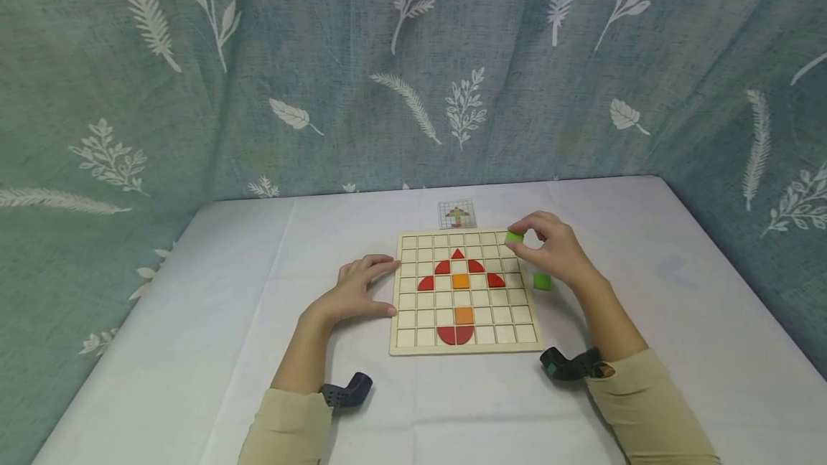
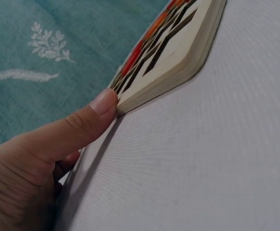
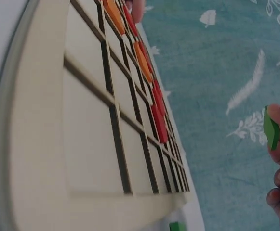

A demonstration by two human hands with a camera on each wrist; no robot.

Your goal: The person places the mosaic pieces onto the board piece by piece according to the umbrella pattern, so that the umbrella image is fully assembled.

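Observation:
A wooden grid board [image 1: 426, 349] lies on the white cloth, with red and orange pieces set in its squares. My left hand [image 1: 352, 294] rests at the board's left edge, thumb and fingertips touching its side; in the left wrist view the thumb [image 2: 84, 120] presses near a corner. Between thumb and fingertips, my right hand [image 1: 552, 246] pinches a green square tile [image 1: 514, 237] over the board's far right corner. The right wrist view shows that green tile [image 3: 271, 129] held edge-on, raised beside the board. Another green tile [image 1: 542, 281] lies just right of the board.
A small pattern card [image 1: 456, 214] with a printed grid picture lies beyond the board's far edge. A leaf-print curtain [image 1: 413, 92] hangs behind the table. Dark wrist-worn devices [image 1: 349, 391] stick out from both sleeves near the board's front corners.

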